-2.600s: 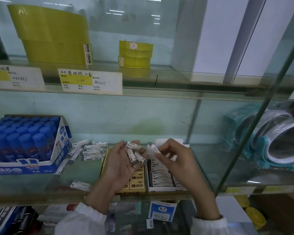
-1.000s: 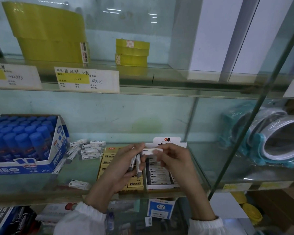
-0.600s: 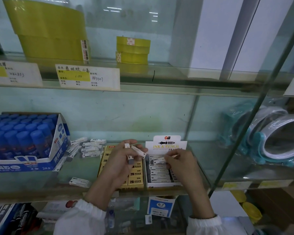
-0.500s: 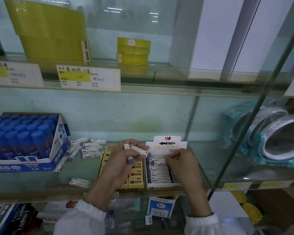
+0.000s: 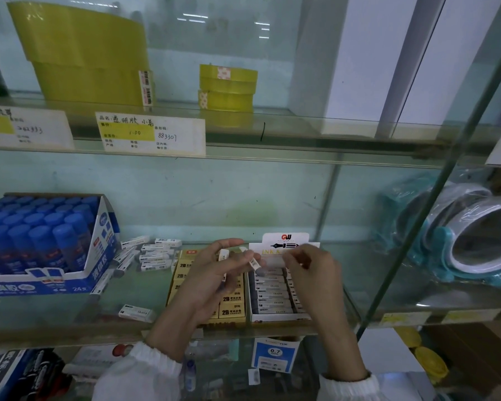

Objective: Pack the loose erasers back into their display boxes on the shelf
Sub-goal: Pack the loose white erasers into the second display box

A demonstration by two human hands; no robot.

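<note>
I hold a couple of small erasers (image 5: 224,254) in my left hand (image 5: 211,282), fingers curled round them so that their ends poke out past my fingertips. My right hand (image 5: 315,273) pinches one white eraser (image 5: 272,260) between thumb and fingertips; it is blurred, and it is right against the fingers of my left hand. Both hands hover over the white display box (image 5: 281,317), which stands at the front edge of the glass shelf (image 5: 145,287). The box has rows of sleeved erasers lying flat and a printed header card (image 5: 285,241) upright at its back. Just beside the white display box, on its left, stands a yellow display box (image 5: 233,309) of 2B erasers, partly hidden by my left hand. Further left of the white display box the loose erasers (image 5: 156,253) lie in a scattered heap on the glass, and a single eraser (image 5: 136,312) lies apart near the front edge. Beyond them is a blue carton of glue sticks (image 5: 49,273). Right of the white display box, past a slanting glass edge (image 5: 417,235), lie wrapped tape rolls (image 5: 469,241) with teal rims. Above the white display box runs an upper glass shelf (image 5: 301,125) with handwritten price labels (image 5: 151,134) on its front. It carries large yellow tape rolls (image 5: 84,59) and a small yellow stack (image 5: 227,85). Behind the box the wall (image 5: 214,192) is pale green. Below it, through the glass, I see a small carton marked 0.7 (image 5: 275,353).
</note>
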